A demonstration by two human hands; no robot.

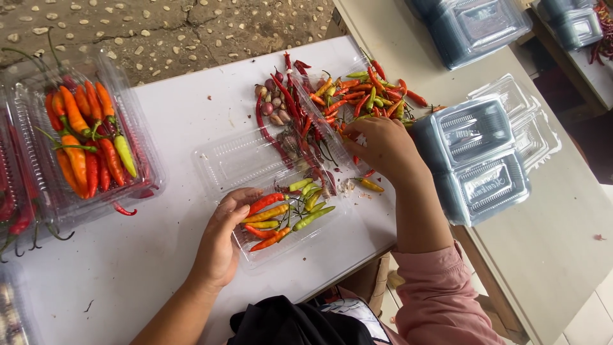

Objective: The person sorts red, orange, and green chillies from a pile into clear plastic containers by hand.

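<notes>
Clear plastic tray (281, 246), lying open at the near edge of the white tabletop (159, 268), part filled with small chillies (287, 214) in red, orange and green. Steadied at its near-left rim by the left hand (220, 239), fingers curled on the rim. Right hand (380, 147) closed loosely over the chilli pile (357, 96) beyond, grip contents hidden. Best done with the tray pinned flat and chillies laid lengthwise. Filled box (89, 147) far left; empty stacked trays (479, 160) right.
</notes>
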